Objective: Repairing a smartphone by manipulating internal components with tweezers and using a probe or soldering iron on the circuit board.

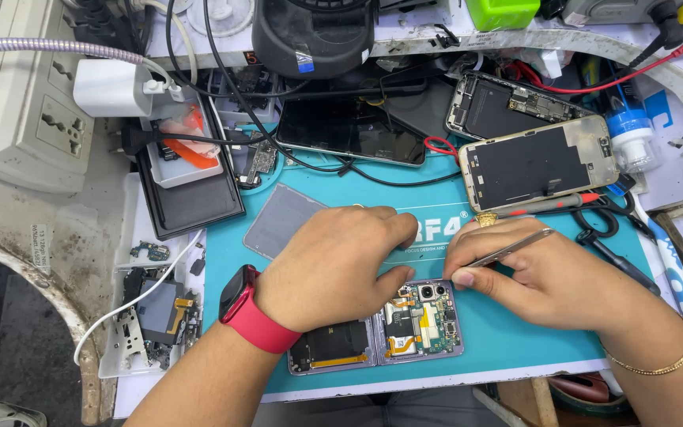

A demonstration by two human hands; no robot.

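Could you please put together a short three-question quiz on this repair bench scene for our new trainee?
1. True or false: the right hand holds metal tweezers.
2. What is the left hand resting on: A) the opened foldable phone, B) the white power strip, C) the green box?
3. What colour is the work mat?

Key: 1. True. 2. A, it steadies the opened foldable phone. 3. Teal blue.

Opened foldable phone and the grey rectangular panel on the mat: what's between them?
In the head view, the left hand lies between the opened foldable phone and the grey panel, over the teal mat.
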